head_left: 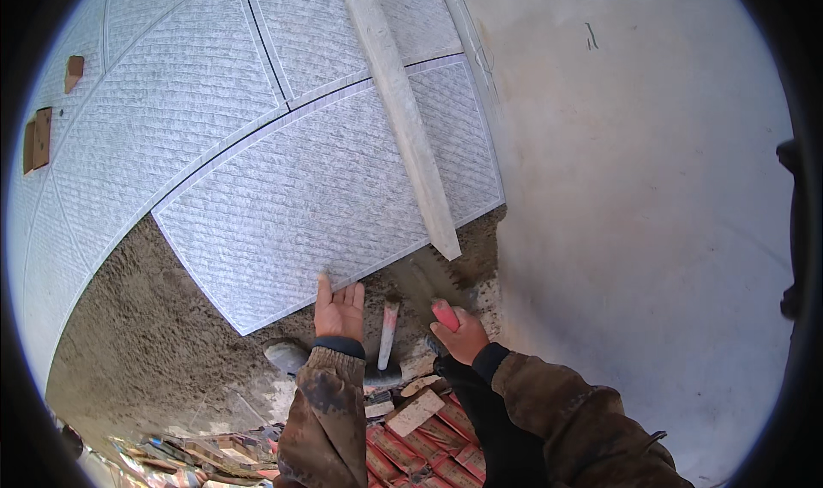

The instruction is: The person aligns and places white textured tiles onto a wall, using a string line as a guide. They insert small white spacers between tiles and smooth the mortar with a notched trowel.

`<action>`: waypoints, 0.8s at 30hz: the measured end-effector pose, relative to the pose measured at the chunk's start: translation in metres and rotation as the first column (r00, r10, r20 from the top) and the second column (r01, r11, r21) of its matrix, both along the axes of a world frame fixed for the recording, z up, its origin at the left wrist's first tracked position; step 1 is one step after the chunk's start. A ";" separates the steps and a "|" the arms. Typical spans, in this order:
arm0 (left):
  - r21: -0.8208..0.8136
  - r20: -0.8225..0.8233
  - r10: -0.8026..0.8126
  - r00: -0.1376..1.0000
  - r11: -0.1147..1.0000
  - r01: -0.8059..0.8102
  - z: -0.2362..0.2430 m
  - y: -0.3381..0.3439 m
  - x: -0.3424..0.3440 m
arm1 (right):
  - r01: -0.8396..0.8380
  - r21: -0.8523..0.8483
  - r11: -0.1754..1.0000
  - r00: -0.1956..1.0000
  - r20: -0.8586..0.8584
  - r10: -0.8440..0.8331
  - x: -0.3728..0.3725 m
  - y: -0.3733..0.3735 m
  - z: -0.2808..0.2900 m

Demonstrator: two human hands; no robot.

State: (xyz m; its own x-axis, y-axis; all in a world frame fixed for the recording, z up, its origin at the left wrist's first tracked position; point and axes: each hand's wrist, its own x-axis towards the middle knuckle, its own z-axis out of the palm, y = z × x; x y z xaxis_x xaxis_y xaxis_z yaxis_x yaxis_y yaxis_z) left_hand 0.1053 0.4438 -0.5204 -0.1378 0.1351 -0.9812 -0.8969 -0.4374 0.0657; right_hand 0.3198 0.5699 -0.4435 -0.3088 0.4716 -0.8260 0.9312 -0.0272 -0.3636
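A large grey-white ribbed floor tile (300, 205) lies partly over rough wet mortar. My left hand (339, 315) is at its near edge, thumb on the top face. The other fingers meet the edge and their tips seem tucked beneath it. In my right hand (464, 335) is the pinkish-red handle of a trowel (445, 315); its blade rests low on the smeared mortar beyond, hard to make out. Between my hands stands a tool with a pale and red handle (388, 334). A dark shape at its lower end may be a mallet head.
A long pale straightedge bar (403, 119) lies across the tiles. Bare brown mortar (154, 308) spreads left. A smooth beige wall (643, 214) rises on the right. Red packs (420, 449) and a broken block (415, 413) are near my feet. Brown box pieces (38, 141) sit far left.
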 end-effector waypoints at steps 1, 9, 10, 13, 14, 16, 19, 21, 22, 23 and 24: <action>0.017 -0.003 0.025 1.000 1.000 -0.025 -0.001 0.000 0.000 | 0.013 0.000 1.000 1.000 -0.005 -0.013 0.001 -0.002 0.002; 0.032 -0.006 0.052 0.999 0.998 -0.052 -0.007 0.004 0.003 | -0.059 0.057 0.997 0.998 0.038 0.057 0.013 -0.005 0.017; 0.037 0.001 0.072 0.997 0.997 -0.072 -0.008 0.005 0.003 | -0.011 0.068 0.998 1.000 0.022 0.010 0.002 -0.007 -0.001; 0.072 -0.039 0.069 0.997 0.995 -0.066 -0.008 0.006 0.003 | 0.044 0.085 0.995 0.999 -0.008 -0.044 -0.006 -0.013 -0.009; 0.042 -0.023 0.069 0.997 0.997 -0.068 -0.008 0.006 0.003 | 0.050 0.094 0.994 0.994 -0.097 -0.041 -0.006 -0.014 -0.005; 0.037 -0.014 0.086 0.996 0.996 -0.085 -0.008 0.008 0.002 | -0.028 0.085 0.996 0.999 0.025 0.026 0.000 -0.012 0.012; 0.022 0.004 0.125 0.992 0.992 -0.125 -0.008 0.012 0.002 | -0.134 0.005 0.991 0.985 0.110 0.132 0.003 -0.009 0.023; -0.005 0.010 0.132 0.991 0.991 -0.131 -0.006 0.014 0.002 | -0.052 0.085 0.995 0.998 -0.038 0.055 -0.005 -0.009 0.006; -0.008 0.019 0.142 0.990 0.990 -0.142 -0.005 0.014 0.002 | -0.015 0.128 0.992 0.992 -0.126 0.031 -0.012 -0.012 -0.009; -0.005 0.013 0.118 0.993 0.993 -0.118 -0.004 0.015 0.002 | 0.018 0.038 0.999 0.996 -0.090 -0.015 -0.015 -0.018 -0.016; 0.010 0.006 0.096 0.995 0.995 -0.096 -0.003 0.014 0.002 | 0.046 0.065 0.997 0.998 -0.033 -0.044 -0.013 -0.021 -0.016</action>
State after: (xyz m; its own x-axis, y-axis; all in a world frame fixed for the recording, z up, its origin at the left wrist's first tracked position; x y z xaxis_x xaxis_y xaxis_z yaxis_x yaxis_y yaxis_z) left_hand 0.1070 0.4580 -0.5235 -0.1451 0.1314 -0.9806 -0.8511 -0.5220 0.0560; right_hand 0.3072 0.5489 -0.4599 -0.3109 0.5385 -0.7831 0.9178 -0.0441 -0.3947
